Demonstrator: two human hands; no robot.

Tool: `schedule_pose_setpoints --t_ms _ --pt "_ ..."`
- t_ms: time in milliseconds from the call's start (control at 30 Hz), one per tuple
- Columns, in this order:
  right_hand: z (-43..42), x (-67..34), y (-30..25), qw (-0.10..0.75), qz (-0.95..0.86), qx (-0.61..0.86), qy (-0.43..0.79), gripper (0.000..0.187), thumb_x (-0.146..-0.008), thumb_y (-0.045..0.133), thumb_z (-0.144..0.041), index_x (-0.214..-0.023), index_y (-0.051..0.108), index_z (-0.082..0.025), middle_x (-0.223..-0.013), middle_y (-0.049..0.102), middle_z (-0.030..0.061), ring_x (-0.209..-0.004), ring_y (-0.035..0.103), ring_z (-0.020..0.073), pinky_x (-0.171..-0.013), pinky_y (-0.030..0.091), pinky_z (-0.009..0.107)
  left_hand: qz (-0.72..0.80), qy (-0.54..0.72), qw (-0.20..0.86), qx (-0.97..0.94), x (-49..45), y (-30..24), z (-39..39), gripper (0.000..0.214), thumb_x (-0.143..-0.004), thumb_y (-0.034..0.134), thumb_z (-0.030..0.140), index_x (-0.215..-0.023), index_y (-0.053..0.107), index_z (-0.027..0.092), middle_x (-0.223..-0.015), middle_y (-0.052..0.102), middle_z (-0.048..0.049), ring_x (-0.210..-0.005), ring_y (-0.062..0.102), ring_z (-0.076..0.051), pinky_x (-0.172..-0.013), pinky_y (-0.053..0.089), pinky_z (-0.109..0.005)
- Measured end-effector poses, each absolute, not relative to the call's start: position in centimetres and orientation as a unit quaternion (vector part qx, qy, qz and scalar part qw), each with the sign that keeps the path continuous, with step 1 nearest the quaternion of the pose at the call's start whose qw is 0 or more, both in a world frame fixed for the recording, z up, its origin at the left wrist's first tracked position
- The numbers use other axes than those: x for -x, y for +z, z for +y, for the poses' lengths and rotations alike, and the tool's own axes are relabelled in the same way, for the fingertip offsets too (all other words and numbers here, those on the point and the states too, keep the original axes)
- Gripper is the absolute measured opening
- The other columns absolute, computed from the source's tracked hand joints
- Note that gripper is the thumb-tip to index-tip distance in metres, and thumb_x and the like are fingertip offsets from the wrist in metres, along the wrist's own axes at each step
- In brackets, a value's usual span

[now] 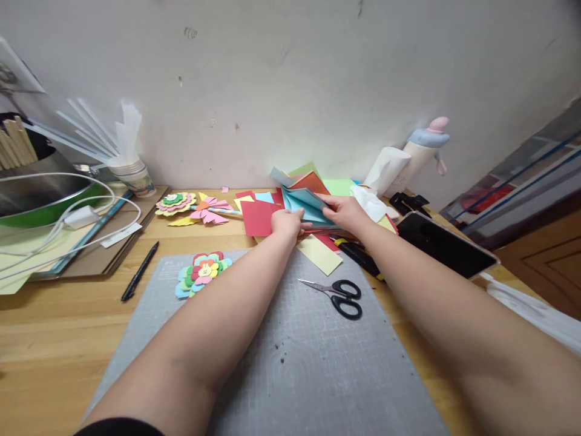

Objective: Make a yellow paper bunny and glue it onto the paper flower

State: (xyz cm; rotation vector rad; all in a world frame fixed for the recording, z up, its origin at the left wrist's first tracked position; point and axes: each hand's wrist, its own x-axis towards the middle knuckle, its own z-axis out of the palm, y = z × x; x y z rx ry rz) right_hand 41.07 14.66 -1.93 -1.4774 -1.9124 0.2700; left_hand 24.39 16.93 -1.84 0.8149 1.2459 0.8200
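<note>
Both arms reach to the far side of the grey cutting mat (290,381), toward a fanned pile of coloured paper. My left hand (287,224) is closed at the near left edge of the blue paper (297,200), beside a red sheet (258,218). My right hand (344,212) pinches the right side of the blue paper, lifting its layers apart. Orange paper (313,181) and green paper stand up behind. Below the hands lies a pale yellow strip (320,254). Black-handled scissors (338,297) rest on the mat, blades pointing left.
A layered paper flower (204,274) lies on the mat, with more paper flowers (209,210) behind. A black pen (140,272), paper cups (134,175) with white strips and a pot are at left. At right are a utility knife (361,257), tissue (370,203), bottle (417,154) and dark-screened device (447,245).
</note>
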Motion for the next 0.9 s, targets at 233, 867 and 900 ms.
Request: schedule_pose_setpoints --t_ms 233,867,900 --pt "13.7 -39.9 -2.0 0.327 -0.684 0.647 0.077 0.097 -0.074 0.058 -0.014 -0.154 0.007 -0.036 -0.153 0.039 0.0033 -0.115 0.062 0.0261 -0.096 0.051 0.041 0.582 0.333 0.638 -0.378 -24.0 0.6 19.8 0.035 -0.091 0.059 0.034 -0.122 0.056 0.017 -0.122 0.059 -0.0096 -0.104 0.061 -0.023 -0.086 0.054 -0.043" --pt "15.3 -41.1 -2.0 0.232 -0.618 0.743 0.109 0.029 -0.093 0.060 -0.033 -0.118 0.060 -0.020 -0.122 0.060 0.0067 -0.104 0.062 0.0241 -0.085 0.053 0.040 0.646 0.339 0.398 -0.555 -18.3 6.8 19.0 0.028 -0.092 0.059 0.033 -0.114 0.061 0.016 -0.116 0.063 -0.0101 -0.098 0.063 -0.021 -0.084 0.055 -0.040" --pt "15.5 -41.3 -2.0 0.228 -0.618 0.744 0.112 0.029 -0.093 0.060 -0.033 -0.118 0.060 -0.020 -0.122 0.060 0.0066 -0.104 0.062 0.0244 -0.085 0.053 0.040 0.649 0.341 0.377 -0.567 -17.3 7.6 18.2 0.025 -0.089 0.062 0.032 -0.107 0.064 0.014 -0.107 0.066 -0.0091 -0.093 0.064 -0.020 -0.082 0.056 -0.039"
